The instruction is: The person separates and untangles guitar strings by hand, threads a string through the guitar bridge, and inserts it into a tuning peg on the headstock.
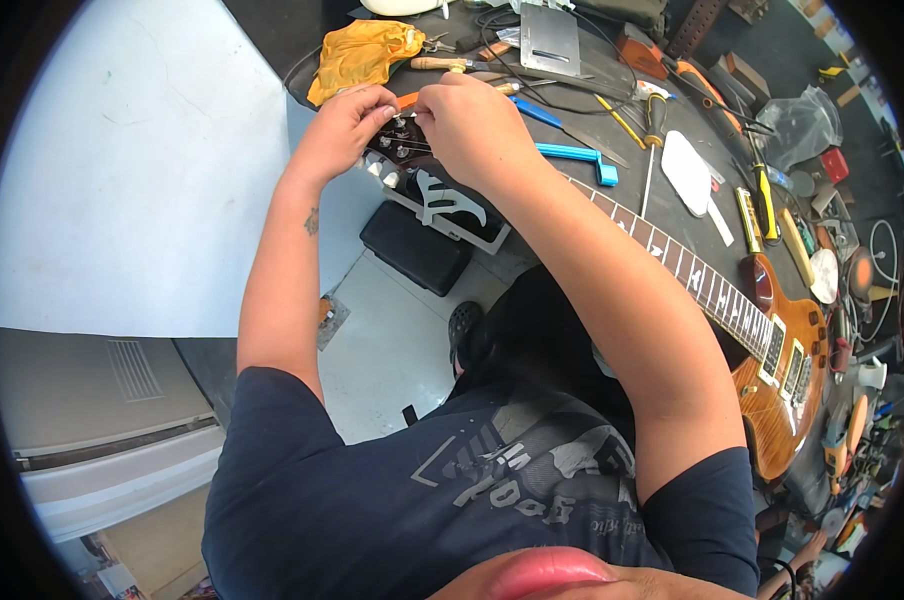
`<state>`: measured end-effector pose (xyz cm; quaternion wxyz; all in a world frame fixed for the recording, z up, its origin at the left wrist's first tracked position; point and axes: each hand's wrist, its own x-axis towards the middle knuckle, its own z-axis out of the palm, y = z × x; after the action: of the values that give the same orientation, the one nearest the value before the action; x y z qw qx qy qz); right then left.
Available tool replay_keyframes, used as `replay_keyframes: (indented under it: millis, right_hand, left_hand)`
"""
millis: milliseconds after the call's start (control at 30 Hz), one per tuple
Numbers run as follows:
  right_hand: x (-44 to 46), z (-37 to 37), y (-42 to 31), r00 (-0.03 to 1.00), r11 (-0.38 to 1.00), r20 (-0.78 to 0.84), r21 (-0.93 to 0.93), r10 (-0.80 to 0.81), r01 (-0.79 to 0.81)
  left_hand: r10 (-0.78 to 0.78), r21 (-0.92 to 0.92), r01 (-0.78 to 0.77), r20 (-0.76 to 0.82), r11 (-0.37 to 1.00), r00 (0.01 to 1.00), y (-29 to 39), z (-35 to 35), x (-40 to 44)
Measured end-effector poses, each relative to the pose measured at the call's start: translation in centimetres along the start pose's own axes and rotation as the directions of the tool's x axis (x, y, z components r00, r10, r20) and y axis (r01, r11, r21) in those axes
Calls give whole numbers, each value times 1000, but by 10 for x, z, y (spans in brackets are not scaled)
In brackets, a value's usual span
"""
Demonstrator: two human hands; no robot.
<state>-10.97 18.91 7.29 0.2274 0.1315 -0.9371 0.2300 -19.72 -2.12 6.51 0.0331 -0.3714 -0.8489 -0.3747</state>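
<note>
An electric guitar [758, 405] with a glossy amber-brown body lies across the bench, its fretboard [662, 246] running up to the left. At its dark headstock [390, 152], metal posts and pale tuner buttons show. My left hand [344, 132] is at the headstock's far end, thumb and fingers pinched together. Beside it, my right hand [477, 128] is also closed in a pinch over the headstock, covering part of it. Whatever lies between the fingertips is too small to make out. A blue string winder [572, 152] rests just right of my right hand.
An orange-yellow cloth [362, 58] lies beyond my left hand. Around the bench are a screwdriver [656, 120], a metal plate [549, 40], a white plastic plate [684, 172] and a clear plastic bag [800, 125]. Below the headstock sits a black case [415, 247].
</note>
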Motion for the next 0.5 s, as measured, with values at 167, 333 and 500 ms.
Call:
replay_keyframes:
  millis: [167,333,500]
  right_hand:
    - [0,0,-1,1000,1000,-2,12,5,-5]
    - [-1,-1,-1,1000,1000,-8,19,6,-6]
    - [-1,-1,-1,1000,999,4,26,25,-25]
  left_hand:
    - [-12,-27,12,-4,1000,1000,0,3,1]
    - [-35,-67,35,12,997,999,-4,3,3]
    - [-153,-168,162,66,972,986,-5,0,4]
